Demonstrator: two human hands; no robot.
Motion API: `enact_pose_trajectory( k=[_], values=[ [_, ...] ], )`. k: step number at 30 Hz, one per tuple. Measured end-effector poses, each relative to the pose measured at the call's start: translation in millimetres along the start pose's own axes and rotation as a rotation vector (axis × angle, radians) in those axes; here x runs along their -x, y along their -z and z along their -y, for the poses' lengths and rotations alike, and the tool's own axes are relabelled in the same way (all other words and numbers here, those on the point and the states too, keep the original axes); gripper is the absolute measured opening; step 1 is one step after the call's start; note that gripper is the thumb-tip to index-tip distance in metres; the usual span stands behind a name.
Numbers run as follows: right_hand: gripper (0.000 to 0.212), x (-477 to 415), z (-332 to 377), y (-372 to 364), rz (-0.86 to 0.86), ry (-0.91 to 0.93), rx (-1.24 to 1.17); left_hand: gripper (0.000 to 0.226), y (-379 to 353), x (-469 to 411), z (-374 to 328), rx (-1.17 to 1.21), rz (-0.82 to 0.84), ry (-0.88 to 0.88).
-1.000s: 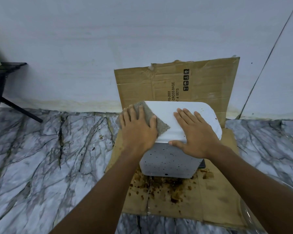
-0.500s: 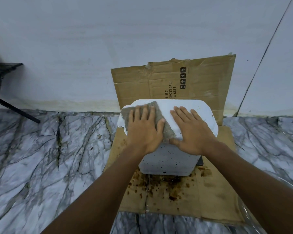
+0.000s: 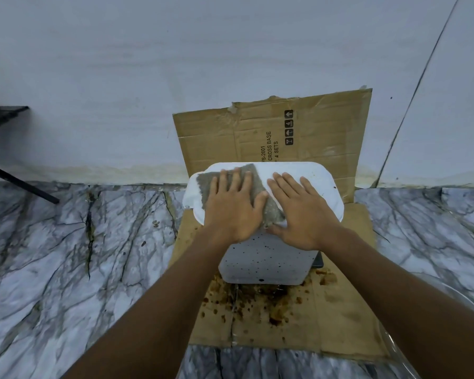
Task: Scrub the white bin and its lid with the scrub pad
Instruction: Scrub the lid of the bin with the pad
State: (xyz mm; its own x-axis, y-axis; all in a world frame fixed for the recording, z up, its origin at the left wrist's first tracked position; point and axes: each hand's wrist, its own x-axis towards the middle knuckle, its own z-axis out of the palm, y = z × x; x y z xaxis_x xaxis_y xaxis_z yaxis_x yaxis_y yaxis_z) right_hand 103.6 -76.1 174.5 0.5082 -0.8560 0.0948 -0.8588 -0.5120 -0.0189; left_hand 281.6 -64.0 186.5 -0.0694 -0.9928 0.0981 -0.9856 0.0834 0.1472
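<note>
The white bin stands on brown cardboard, its front wall speckled with dark spots. Its white lid is closed on top. A grey scrub pad lies flat on the lid's left half. My left hand presses flat on the pad, fingers spread, covering most of it. My right hand rests flat on the lid beside it, its thumb touching the pad's near corner.
A cardboard sheet covers the marble floor under the bin, with brown stains in front. A second cardboard piece leans on the white wall. A black stand leg is at far left. A clear curved rim shows at lower right.
My left hand has slid the scrub pad from the lid's left corner rightward and farther onto the lid. My right hand has stayed flat on the lid.
</note>
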Motion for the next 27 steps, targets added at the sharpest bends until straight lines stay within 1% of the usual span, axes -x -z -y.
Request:
enact_pose_trajectory(
  k=[2, 3, 4, 5, 7, 8, 9, 10, 12, 14, 15, 16, 17, 20, 21, 22, 23, 26, 27],
  values=[
    [0.101, -0.8, -0.7, 1.3, 0.003, -0.002, 0.001, 0.072, 7.1, -19.1, 8.5, 0.015, 0.068, -0.157],
    [0.101, -1.0, -0.8, 2.3, 0.009, -0.002, 0.002, 0.073, 11.2, -28.1, 17.8, 0.032, 0.101, -0.179],
    [0.1, -1.3, -0.9, 2.8, 0.013, -0.002, 0.002, 0.075, 14.3, -34.3, 28.4, 0.056, 0.113, -0.152],
    [0.1, -1.7, -0.8, 3.4, 0.015, -0.002, 0.0, 0.076, 14.8, -36.3, 38.2, 0.076, 0.083, -0.086],
    [0.1, -2.0, -0.1, 3.6, 0.013, 0.002, 0.001, 0.076, 8.4, -26.4, 46.4, 0.064, -0.043, 0.086],
    [0.1, -1.9, -0.1, 2.6, 0.007, 0.004, 0.001, 0.075, 2.9, -16.9, 42.7, 0.03, -0.086, 0.148],
    [0.099, -1.6, 0.1, 1.6, 0.0, 0.005, 0.0, 0.075, -1.6, -6.8, 34.8, 0.001, -0.102, 0.175],
    [0.099, -0.8, 0.3, 1.5, -0.004, 0.004, -0.001, 0.074, -4.8, 1.3, 25.2, -0.011, -0.098, 0.159],
    [0.099, 0.0, -0.4, 1.3, 0.002, 0.005, 0.002, 0.072, -5.3, 5.9, 11.8, -0.019, -0.054, 0.035],
    [0.1, -1.4, -0.8, 1.6, 0.007, 0.001, -0.001, 0.07, 2.0, -8.1, 15.4, -0.007, -0.007, -0.093],
    [0.101, -2.3, -1.0, 1.9, 0.006, -0.001, -0.006, 0.071, 6.3, -18.2, 20.8, 0.008, 0.032, -0.116],
    [0.102, -3.0, -1.3, 2.2, 0.006, -0.003, -0.007, 0.072, 10.1, -26.8, 26.8, 0.022, 0.065, -0.098],
    [0.102, -3.2, -1.2, 1.8, 0.007, -0.004, -0.003, 0.074, 11.6, -32.1, 31.9, 0.025, 0.066, -0.041],
    [0.101, -1.9, 0.0, 0.8, -0.003, -0.002, 0.002, 0.077, 3.1, -17.5, 25.6, 0.001, -0.092, 0.216],
    [0.101, -1.3, -0.3, 0.2, -0.009, -0.002, -0.002, 0.077, -1.9, -5.9, 16.5, -0.004, -0.124, 0.259],
    [0.101, -0.6, -0.4, -0.5, -0.014, 0.0, -0.005, 0.075, -5.8, 5.3, 7.0, 0.001, -0.131, 0.253],
    [0.101, 0.1, -0.5, -0.1, -0.016, 0.002, -0.003, 0.074, -8.8, 12.7, -0.5, 0.004, -0.12, 0.201],
    [0.098, 0.1, -0.7, 0.9, -0.001, 0.008, 0.012, 0.071, -1.6, 0.5, 3.2, 0.018, -0.045, -0.062],
    [0.099, -0.5, -0.4, 1.5, -0.003, 0.006, 0.006, 0.071, 3.0, -9.7, 10.9, 0.033, -0.01, -0.113]
  ],
)
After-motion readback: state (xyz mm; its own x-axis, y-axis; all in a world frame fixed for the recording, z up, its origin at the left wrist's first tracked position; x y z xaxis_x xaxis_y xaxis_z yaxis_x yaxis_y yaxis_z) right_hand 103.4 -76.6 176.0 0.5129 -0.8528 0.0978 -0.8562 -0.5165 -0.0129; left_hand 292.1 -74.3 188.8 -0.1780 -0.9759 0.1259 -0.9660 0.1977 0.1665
